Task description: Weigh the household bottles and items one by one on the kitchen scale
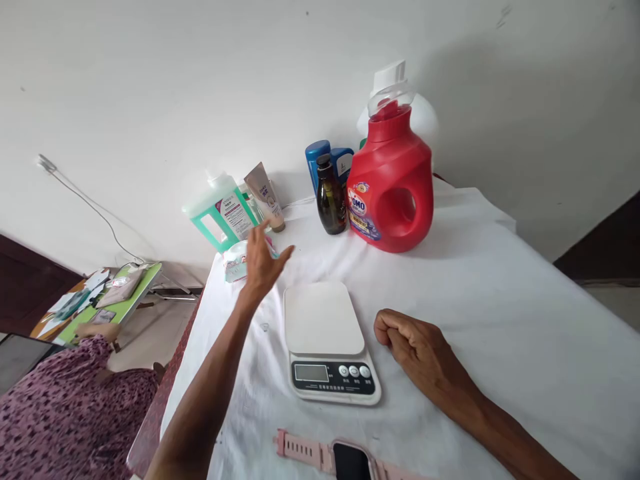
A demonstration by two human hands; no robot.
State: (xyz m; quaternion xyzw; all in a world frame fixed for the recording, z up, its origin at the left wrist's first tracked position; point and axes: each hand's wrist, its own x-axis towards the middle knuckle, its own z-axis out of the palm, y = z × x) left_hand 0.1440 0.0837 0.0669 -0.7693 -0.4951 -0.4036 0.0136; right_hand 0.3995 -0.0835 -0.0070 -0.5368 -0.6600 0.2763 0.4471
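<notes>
My left hand (263, 261) is stretched out over the far left of the table, fingers apart and holding nothing. Just beyond its fingertips leans a beige squeeze tube (263, 193); whether they touch I cannot tell. Partly behind the hand lies a soft packet (234, 261), white and pale green. My right hand (414, 340) is closed in a fist on the cloth, with nothing showing in it. Between my forearms sits a white digital kitchen scale (325, 320), its platform bare and its display blank. Closer to me lies a pink-strapped smartwatch (353, 461), cut off by the frame.
Along the wall stand a green liquid jug (225, 217), a dark pump-type bottle (331, 200), blue bottles (318, 152) and a large red detergent bottle (393, 180). White cloth (480, 280) covers the table. At left, a person in patterned clothing (65, 413) sits near a green table (137, 297).
</notes>
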